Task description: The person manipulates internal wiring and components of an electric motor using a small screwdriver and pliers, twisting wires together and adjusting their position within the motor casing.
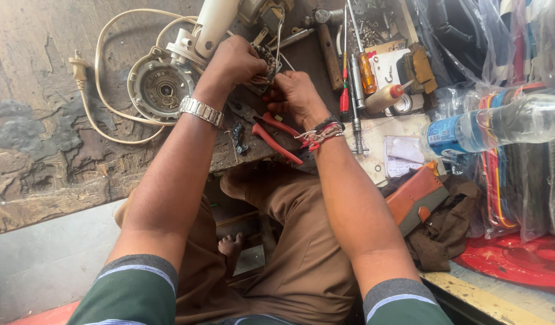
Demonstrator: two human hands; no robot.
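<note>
Worn, flaking wooden workbench (43,150), seen from above; brown-trousered lap and a bare foot below its edge. Right of bench: clear plastic bags (506,36), red disc (524,262), clear water bottle (500,123), orange-and-grey case (416,198). Upper left: cream appliance housing (214,24) beside an opened round motor part (160,87), with cream power cord (109,114) looping to its plug. Centre: left hand (232,63), steel watch on wrist, closed over a small wired component (266,63); right hand (295,96), threaded bands on wrist, pinching the same component from below, fingertip detail hidden. Red-handled pliers (277,133) lying just under the wrists, at bench edge. Screwdrivers (365,69), hammer (328,48) and glue bottle (387,96) just right of hands. Likely risks: thin wires snapping under a twist; pliers knocked off onto the bare foot by a shifting wrist.
</note>
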